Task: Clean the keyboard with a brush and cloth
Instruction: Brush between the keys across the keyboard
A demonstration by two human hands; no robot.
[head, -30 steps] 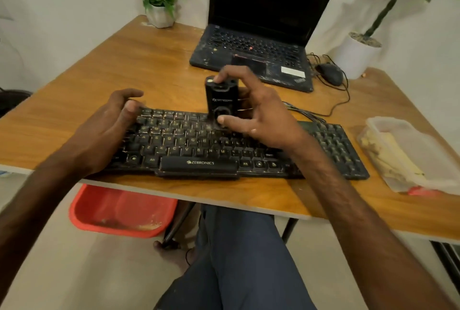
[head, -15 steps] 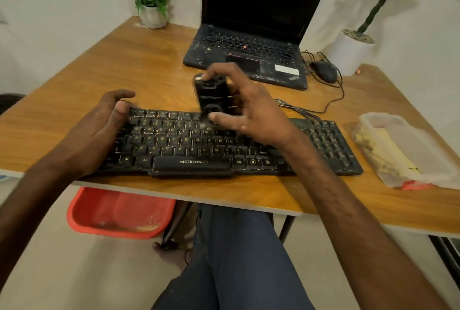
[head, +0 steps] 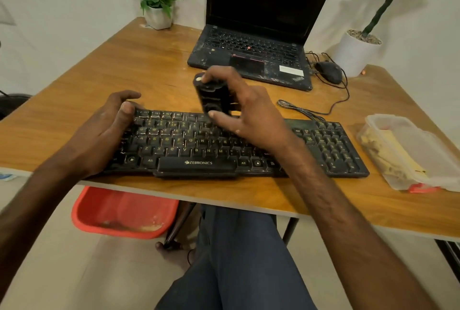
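2 grips busy | L grip (head: 99, 133) clasps keyboard (head: 189, 145) end | R grip (head: 251, 113) round blurry blk brush (head: 214, 95), bristles hidden

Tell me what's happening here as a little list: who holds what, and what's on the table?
Job: cleaning the Zebronics keyboard
Left hand: holds the keyboard's left end, thumb on its corner
Right hand: grips a black brush tool upright at the top key rows; bristles not visible
Table: wooden, keyboard near its front edge
Behind: open laptop, screen dark; mouse beside it
Right side: clear plastic container
Under table: red tub
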